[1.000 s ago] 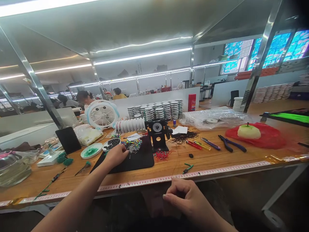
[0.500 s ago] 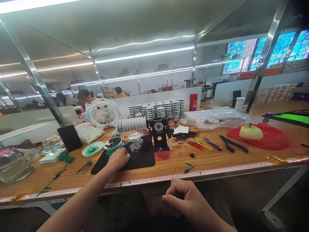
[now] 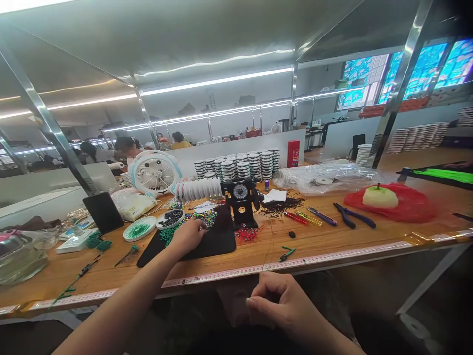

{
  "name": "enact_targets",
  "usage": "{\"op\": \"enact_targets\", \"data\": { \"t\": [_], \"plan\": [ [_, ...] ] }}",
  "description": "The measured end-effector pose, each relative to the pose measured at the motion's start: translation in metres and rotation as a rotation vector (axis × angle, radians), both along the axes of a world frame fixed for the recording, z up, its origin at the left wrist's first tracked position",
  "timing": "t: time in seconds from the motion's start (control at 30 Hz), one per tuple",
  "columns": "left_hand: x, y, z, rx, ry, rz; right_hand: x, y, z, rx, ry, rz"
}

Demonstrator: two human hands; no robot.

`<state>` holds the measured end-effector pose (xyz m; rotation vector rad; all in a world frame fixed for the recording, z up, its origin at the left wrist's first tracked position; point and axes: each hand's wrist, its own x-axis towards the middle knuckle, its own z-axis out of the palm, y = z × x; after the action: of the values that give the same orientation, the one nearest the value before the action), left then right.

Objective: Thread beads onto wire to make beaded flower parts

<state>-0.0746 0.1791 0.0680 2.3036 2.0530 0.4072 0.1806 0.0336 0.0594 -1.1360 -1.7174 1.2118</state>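
Beside the curled left hand (image 3: 188,236), grip unclear, a white dish (image 3: 158,222) holds black beads (image 3: 170,217).

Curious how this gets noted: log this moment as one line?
left hand: over black mat, by mixed beads | right hand: fingers pinched, below wooden workbench

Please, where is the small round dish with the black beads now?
In the head view, the dish sits left of centre on the wooden bench, just above the left hand, beside a green-bead dish.
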Motion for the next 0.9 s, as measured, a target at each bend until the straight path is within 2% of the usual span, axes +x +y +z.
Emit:
{"op": "enact_targets", "data": {
  "t": [0.17, 0.3, 0.4, 0.5, 0.6, 0.7, 0.8, 0.9],
  "plan": [
    [0.003, 0.015, -0.007, -0.038, -0.090, 0.016, 0.001, 0.000, -0.001, 0.001, -0.011, -0.002],
    [0.004, 0.013, -0.003, -0.013, -0.259, 0.052, 0.002, 0.002, -0.002, 0.009, -0.005, -0.002],
    [0.012, -0.001, 0.004, 0.052, -0.497, 0.060, 0.001, 0.003, -0.003, 0.033, -0.005, -0.036],
    [0.032, -0.025, 0.005, 0.042, -0.834, 0.023, -0.001, 0.007, -0.002, 0.051, 0.016, -0.100],
    [0.058, -0.050, -0.004, -0.083, -1.195, -0.010, -0.005, 0.014, 0.003, 0.035, 0.064, -0.133],
    [0.078, -0.065, -0.017, -0.183, -1.472, 0.006, -0.007, 0.024, 0.008, 0.005, 0.104, -0.126],
    [0.088, -0.068, -0.027, -0.220, -1.656, 0.013, -0.009, 0.037, 0.010, -0.011, 0.114, -0.133],
    [0.090, -0.065, -0.034, -0.234, -1.754, -0.006, -0.011, 0.048, 0.011, -0.066, 0.105, -0.107]
  ]
}}
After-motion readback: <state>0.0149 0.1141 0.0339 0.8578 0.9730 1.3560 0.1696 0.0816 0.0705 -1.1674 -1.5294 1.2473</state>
